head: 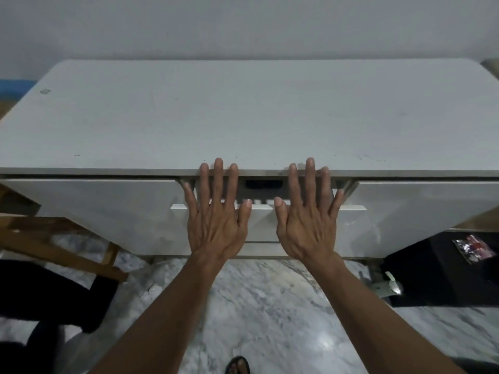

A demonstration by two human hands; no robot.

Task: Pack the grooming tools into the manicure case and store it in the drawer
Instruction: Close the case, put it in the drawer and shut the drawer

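Seen from a head-worn camera looking down and forward, nearest the viewer was a grey-veined marble floor (270, 306), with the toe of a dark sandal (237, 366) at the bottom edge. Two bare forearms reached forward from the lower corners of the view.

The left hand (216, 222) was spread flat, palm down, fingers wide apart and gripping nothing. The right hand (306, 225) mirrored it beside it, also flat, fully spread and empty. Both hands were stretched out over a white drawer (264, 211) at the middle of a white cabinet (108, 211); whether the palms touched it could not be told. The drawer stood slightly out, its top edge showing as a pale strip from left of the left hand to right of the right hand. The longest fingertips reached the front lip of the white cabinet top (243, 117).

Between the two hands, in the gap behind the drawer front, a small dark shape (264, 184) showed; whether it was the manicure case could not be told, and no grooming tools were visible.

To the left stood a wooden frame (54, 238) with dark fabric (40, 292) below it. To the right, a black surface (437, 271) held a small shiny red and white packet (474, 248), with a metal bracket (386, 287) at its near left corner.

Farthest back, the cabinet top met a plain pale wall (243, 25).
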